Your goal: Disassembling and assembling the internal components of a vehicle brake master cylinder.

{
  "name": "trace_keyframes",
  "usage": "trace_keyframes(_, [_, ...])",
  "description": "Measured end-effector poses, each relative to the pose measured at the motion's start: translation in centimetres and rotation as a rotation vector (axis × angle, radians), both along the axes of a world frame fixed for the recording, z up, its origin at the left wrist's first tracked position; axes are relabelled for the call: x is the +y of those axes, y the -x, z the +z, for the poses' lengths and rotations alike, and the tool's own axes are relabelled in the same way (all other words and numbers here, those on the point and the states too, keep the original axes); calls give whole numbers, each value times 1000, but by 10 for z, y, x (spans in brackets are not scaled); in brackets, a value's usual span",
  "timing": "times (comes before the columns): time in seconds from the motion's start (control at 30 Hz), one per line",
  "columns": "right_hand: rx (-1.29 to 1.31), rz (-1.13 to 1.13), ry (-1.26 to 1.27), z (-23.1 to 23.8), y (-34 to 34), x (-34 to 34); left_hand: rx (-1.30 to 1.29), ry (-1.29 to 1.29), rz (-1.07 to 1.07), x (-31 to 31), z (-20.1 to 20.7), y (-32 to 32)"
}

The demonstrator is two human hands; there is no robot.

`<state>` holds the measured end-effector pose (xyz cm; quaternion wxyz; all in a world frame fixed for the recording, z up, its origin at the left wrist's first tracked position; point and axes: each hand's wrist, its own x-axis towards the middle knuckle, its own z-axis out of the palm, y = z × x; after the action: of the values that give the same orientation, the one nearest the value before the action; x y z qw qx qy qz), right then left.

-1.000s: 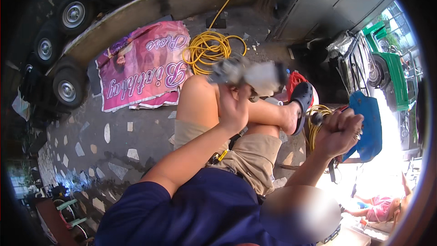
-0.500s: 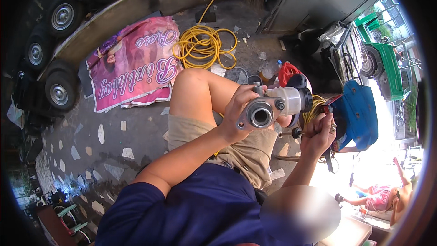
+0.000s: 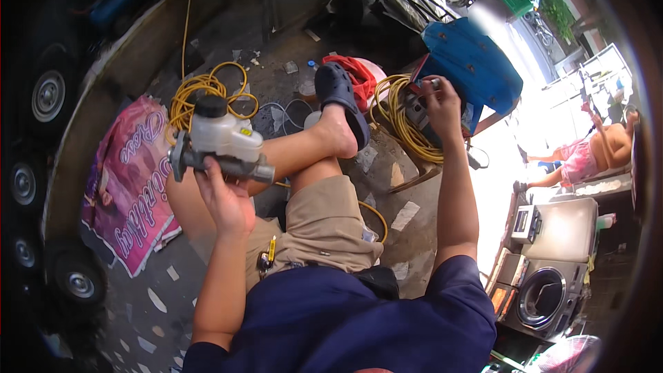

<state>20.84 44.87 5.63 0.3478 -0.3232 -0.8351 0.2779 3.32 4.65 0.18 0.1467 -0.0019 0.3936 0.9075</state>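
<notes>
My left hand (image 3: 226,197) is closed round the metal body of a brake master cylinder (image 3: 231,167), held over my left thigh. The cylinder lies about level, its white plastic reservoir (image 3: 222,137) with a black cap on top. Farther right, my right hand (image 3: 442,105) reaches to the near edge of an open blue metal toolbox (image 3: 473,62). Its fingers are bent together, with a small greyish thing at their tips that I cannot make out. What lies inside the box is mostly hidden by the hand and the glare.
A coiled yellow hose (image 3: 404,121) hangs beside the toolbox; another yellow coil (image 3: 207,90) lies on the floor by a pink printed banner (image 3: 135,186). My crossed leg wears a dark clog (image 3: 338,93). Wheels (image 3: 48,97) line the left; a washing machine (image 3: 542,297) and another person (image 3: 597,148) are right.
The view has turned rightward. My left hand has turned the master cylinder from end-on to side-on. My right hand has moved away from it to the toolbox; the rod near that hand no longer shows.
</notes>
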Motion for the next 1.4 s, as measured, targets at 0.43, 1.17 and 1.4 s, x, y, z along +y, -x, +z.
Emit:
trace_keyframes(0.43, [-203,-311,-165,-177,-45,120,-388,-56,-624,59,1,-23])
trace_keyframes(1.17, [503,-330,451,-124,-158,-90,797,559,-1310,135,-47,-113])
trace_keyframes(1.4, [-47,-664,55,-126,-214,-45,1385,1404,-439,70,-52,42])
